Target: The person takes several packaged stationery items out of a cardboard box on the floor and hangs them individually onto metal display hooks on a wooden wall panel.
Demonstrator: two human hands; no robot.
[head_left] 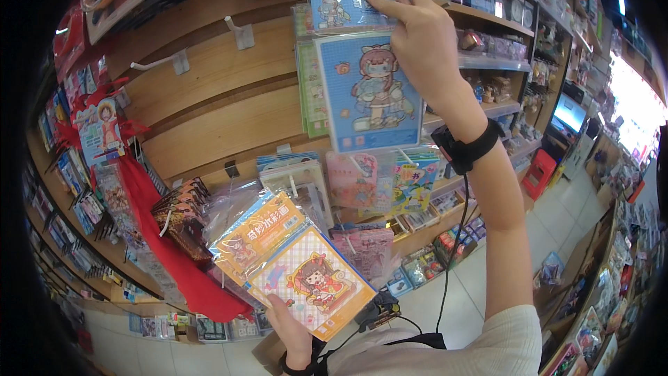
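Observation:
My right hand (pixel 421 38) is raised at upper middle, fingers pinched on the top header of a blue package (pixel 369 111) with a cartoon girl on its front. That package stands upright on the slatted wall, in front of green packages (pixel 311 87); whether a hook bears it is hidden. Low in the middle, my left hand (pixel 291 327) grips the lower left edge of a tilted stack of clear-bagged packages (pixel 351 282), the front one orange with a checked picture of a cartoon girl. My thumb lies on its front.
Bare pegs (pixel 154 64) stick out of the wooden wall (pixel 209 111). Below hang more packages (pixel 351 177) and red fabric (pixel 174 275). Stocked shelves (pixel 490 56) line the right, with a lit screen (pixel 569 115) and red stool (pixel 538 173) beyond. A cable hangs from my right wrist above a tiled floor (pixel 574 216).

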